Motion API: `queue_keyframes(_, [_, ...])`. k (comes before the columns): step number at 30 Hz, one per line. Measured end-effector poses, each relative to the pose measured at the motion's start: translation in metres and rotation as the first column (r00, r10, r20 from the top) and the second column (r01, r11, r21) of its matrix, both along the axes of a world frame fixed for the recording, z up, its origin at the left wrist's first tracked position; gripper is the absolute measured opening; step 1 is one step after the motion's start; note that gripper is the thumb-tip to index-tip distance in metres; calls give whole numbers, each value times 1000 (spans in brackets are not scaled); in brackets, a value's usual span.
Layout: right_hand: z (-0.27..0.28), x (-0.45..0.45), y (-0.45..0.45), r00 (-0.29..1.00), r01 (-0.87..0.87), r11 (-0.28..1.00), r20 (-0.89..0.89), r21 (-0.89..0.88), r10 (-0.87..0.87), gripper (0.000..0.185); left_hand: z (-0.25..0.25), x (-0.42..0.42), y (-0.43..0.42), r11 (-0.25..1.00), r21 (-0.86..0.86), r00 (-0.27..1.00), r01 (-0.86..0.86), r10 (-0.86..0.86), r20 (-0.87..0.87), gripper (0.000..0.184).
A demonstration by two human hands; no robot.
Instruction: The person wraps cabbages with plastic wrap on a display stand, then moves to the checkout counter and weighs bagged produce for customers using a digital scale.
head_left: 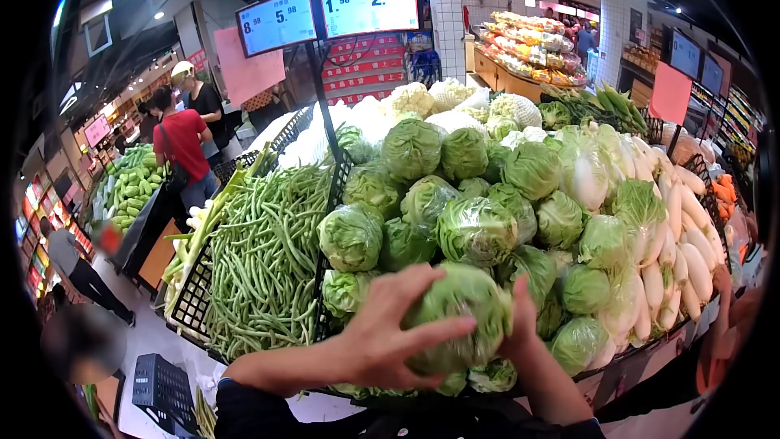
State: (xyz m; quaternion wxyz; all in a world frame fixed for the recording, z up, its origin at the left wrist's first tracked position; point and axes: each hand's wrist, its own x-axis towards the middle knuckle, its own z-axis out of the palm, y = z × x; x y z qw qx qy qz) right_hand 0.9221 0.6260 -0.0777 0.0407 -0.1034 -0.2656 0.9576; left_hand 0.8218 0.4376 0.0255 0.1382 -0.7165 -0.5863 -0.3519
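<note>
Between my two hands is a green cabbage, its surface shiny as if wrapped in film. My left hand curves round its left side with fingers spread over the leaves. Against its right side rests my right hand, thumb upward and the other fingers mostly hidden behind the cabbage. Below and beyond it lies a heap of film-wrapped cabbages. Green beans fill the section to the left of the heap.
Black crate walls divide the vegetables. White radishes and napa cabbages lie on the right, cauliflowers at the back. A dark crate stands on the floor at lower left. People stand left; another person's arm is at right.
</note>
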Motion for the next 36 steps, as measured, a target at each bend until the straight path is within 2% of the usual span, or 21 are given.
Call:
queue_keyframes(1, [12,-12,13,998,-6,997,-64,-82,1,100,0,7,-3,995,-67,994,67,-61,87,75])
queue_keyframes(4, [49,-27,58,845,-422,872,-239,250,478,87,-15,23,-5,946,-278,958,164,-86,272,72])
queue_keyframes(6, [88,-11,43,859,-376,866,-225,331,459,79,-31,19,2,937,-336,949,97,15,315,75])
queue_keyframes(8, [111,10,35,803,-400,808,-258,433,536,79,-50,4,7,987,-160,901,-20,86,424,78])
queue_keyframes(10, [106,34,27,771,-474,749,-193,463,607,80,-58,-10,2,967,-185,799,-177,251,547,78])
queue_keyframes(12, [84,51,25,754,-540,722,-134,433,644,82,-61,-18,-8,968,-109,571,-225,222,790,79])
queue_keyframes(13, [70,60,25,751,-563,722,-114,403,650,83,-45,-11,-9,980,-18,323,-197,82,943,77])
queue_keyframes(14, [56,66,25,750,-583,725,-101,368,654,85,-52,-18,-11,970,34,283,-242,37,959,67])
queue_keyframes(16, [32,80,24,771,-580,734,-53,353,635,77,-53,-20,-14,974,200,-152,-111,-215,965,66])
queue_keyframes(18, [28,84,13,885,-447,692,171,567,432,60,-78,-15,-19,925,379,-311,26,-353,883,80])
queue_keyframes(19, [40,77,4,915,-349,344,238,872,326,39,-82,-10,-21,913,384,-393,139,-305,867,82])
queue_keyframes(20, [46,73,-9,966,-217,-23,218,976,137,27,-82,-4,-24,885,392,-469,251,-243,849,84])
queue_keyframes(22, [33,60,-15,953,295,-447,-297,844,69,19,-85,8,-29,784,420,-596,457,-81,799,89])
queue_keyframes(24, [43,53,-24,920,391,-555,-330,734,212,19,-87,17,-28,723,254,-475,643,116,872,91])
queue_keyframes(26, [49,48,-25,872,490,-608,-355,625,338,26,-70,21,-28,718,225,-504,659,199,841,89])
queue_keyframes(28, [43,38,-13,811,584,-631,-394,511,432,41,-77,18,-22,657,214,-395,723,140,908,88])
queue_keyframes(29, [25,17,0,730,643,-559,-640,524,239,27,-80,17,-18,619,204,-341,759,110,934,87])
queue_keyframes(31, [41,0,22,612,713,-43,-651,700,-448,16,-73,26,-10,653,113,-349,749,243,905,87])
queue_keyframes(32, [72,-1,36,640,710,416,-275,568,-717,16,-69,28,-3,659,64,-341,749,300,891,87])
queue_keyframes(34, [67,19,65,653,739,497,-304,455,-693,17,-52,4,-7,852,-202,271,482,75,960,89])
queue_keyframes(36, [51,41,81,664,734,559,-232,387,-711,19,-24,-23,8,990,49,493,134,-110,863,79])
